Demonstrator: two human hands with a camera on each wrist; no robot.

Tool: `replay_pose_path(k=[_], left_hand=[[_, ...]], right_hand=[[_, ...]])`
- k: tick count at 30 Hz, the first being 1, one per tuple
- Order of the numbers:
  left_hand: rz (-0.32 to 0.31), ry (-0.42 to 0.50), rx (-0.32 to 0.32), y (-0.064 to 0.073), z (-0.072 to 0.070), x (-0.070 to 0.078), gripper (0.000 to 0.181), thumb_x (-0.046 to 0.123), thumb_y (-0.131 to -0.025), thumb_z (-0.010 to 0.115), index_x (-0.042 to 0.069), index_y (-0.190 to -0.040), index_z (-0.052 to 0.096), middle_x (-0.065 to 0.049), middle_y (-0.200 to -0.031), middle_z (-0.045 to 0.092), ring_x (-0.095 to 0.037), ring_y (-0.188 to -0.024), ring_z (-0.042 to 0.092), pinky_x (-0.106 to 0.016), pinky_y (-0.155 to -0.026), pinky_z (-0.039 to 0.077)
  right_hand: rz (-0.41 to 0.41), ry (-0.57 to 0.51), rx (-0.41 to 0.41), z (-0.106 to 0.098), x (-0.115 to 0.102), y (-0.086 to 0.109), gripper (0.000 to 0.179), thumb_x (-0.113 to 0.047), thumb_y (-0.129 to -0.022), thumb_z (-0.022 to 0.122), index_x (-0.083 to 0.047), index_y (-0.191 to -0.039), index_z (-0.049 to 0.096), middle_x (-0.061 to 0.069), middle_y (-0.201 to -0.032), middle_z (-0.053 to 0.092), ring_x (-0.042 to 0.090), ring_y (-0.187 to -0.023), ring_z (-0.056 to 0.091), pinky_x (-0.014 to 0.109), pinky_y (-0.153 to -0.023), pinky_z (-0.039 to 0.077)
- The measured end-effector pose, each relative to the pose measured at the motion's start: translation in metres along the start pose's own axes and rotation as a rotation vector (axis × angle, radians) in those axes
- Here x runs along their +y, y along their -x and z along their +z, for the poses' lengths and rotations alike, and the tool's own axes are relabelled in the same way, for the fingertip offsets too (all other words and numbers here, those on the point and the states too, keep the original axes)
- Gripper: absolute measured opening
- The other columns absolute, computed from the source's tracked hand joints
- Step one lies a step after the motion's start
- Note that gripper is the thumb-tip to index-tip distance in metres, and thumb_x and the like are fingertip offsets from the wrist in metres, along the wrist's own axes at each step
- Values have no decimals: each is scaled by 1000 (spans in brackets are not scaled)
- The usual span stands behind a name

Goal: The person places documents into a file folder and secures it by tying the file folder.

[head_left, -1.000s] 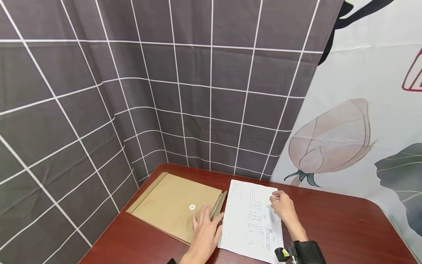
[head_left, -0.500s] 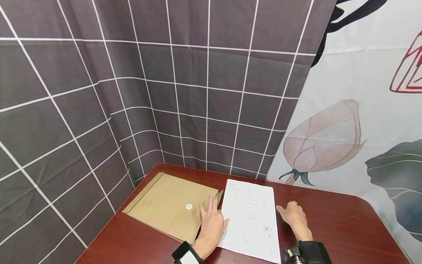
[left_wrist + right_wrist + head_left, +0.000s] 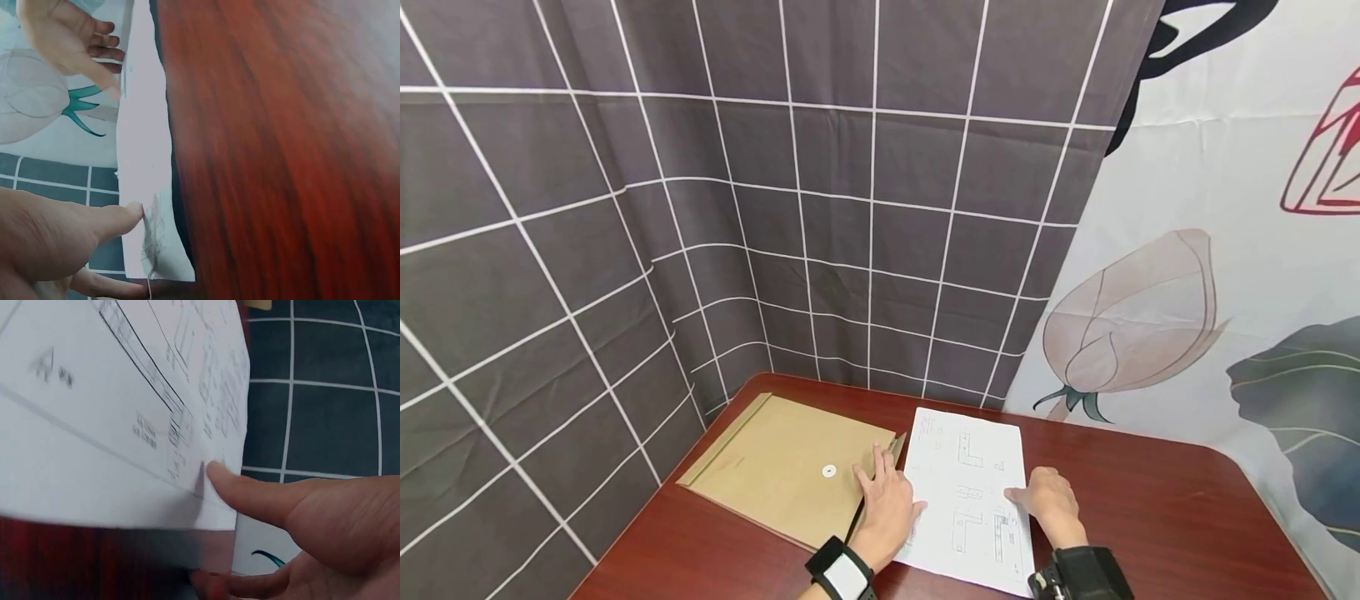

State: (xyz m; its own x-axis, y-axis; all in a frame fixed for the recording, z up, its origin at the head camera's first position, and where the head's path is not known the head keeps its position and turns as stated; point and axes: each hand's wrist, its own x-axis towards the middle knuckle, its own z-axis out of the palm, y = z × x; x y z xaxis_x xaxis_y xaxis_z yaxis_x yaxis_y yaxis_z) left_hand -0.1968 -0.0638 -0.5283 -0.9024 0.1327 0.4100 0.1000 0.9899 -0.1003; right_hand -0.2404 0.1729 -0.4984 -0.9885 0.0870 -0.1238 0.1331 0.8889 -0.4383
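A white paper sheet with printed line drawings (image 3: 970, 467) lies on the reddish-brown table; whether several sheets are stacked is unclear. To its left is a tan paper folder (image 3: 775, 458) with a white round button. My left hand (image 3: 886, 507) rests with spread fingers on the folder's right edge, its thumb on the sheet's left margin; the thumb (image 3: 119, 220) also shows in the left wrist view. My right hand (image 3: 1048, 500) is at the sheet's right edge. In the right wrist view its thumb (image 3: 250, 495) touches the printed face, while the other fingers extend beside the edge, partly hidden.
The table (image 3: 1172, 517) has a rounded far edge close to the hanging cloths. A dark grey grid cloth (image 3: 835, 208) hangs behind and to the left. On the right hangs a white cloth with a flower print (image 3: 1135, 325). Both wrists wear black straps.
My right hand left the sheet's upper right edge, opened beside it, then came back with its thumb on the paper. My left hand shifted right, its thumb now over the sheet's left margin.
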Motion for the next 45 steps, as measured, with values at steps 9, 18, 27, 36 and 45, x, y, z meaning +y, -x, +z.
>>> replay_pose_path(k=[9, 18, 27, 36, 45], left_hand=[[-78, 226, -58, -11, -2, 6, 40, 38, -69, 85, 2, -77, 71, -27, -128, 55, -44, -132, 39, -72, -92, 31], [-101, 351, -51, -14, -1, 4, 31, 25, -68, 87, 5, -63, 63, -26, -130, 51, -43, -132, 38, -72, -93, 29], [33, 451, 85, -13, -8, -6, 25, 17, -74, 82, 7, -60, 64, -23, -128, 51, -40, -132, 38, -59, -109, 24], [-73, 953, -33, -23, -36, -16, 20, 16, -86, 70, 0, -96, 63, -20, -126, 48, -34, -120, 45, -41, -96, 44], [-186, 1408, -304, -29, -43, -46, 68, 27, -93, 63, -7, -143, 30, -14, -107, 62, -21, -85, 66, -34, -73, 54]], right_hand=[[1, -47, 76, 8, -7, -2, 34, -5, -78, 76, 16, -98, 59, 22, -80, 60, 30, -65, 56, 42, -58, 48], [-10, -178, -10, 2, 1, -7, 27, -3, -82, 68, 17, -95, 55, 19, -72, 54, 25, -57, 51, 34, -52, 44], [-90, -499, -83, -11, 26, -3, 9, -4, -90, 59, 5, -88, 59, 9, -70, 53, 19, -60, 54, 30, -50, 51], [-75, -773, -189, -38, 41, -8, 38, -17, -95, 59, 11, -121, 57, 5, -80, 65, 17, -69, 58, 29, -59, 51], [-193, -822, -448, -54, 44, 1, 49, -22, -97, 58, 14, -130, 49, 12, -101, 70, 23, -84, 68, 36, -69, 57]])
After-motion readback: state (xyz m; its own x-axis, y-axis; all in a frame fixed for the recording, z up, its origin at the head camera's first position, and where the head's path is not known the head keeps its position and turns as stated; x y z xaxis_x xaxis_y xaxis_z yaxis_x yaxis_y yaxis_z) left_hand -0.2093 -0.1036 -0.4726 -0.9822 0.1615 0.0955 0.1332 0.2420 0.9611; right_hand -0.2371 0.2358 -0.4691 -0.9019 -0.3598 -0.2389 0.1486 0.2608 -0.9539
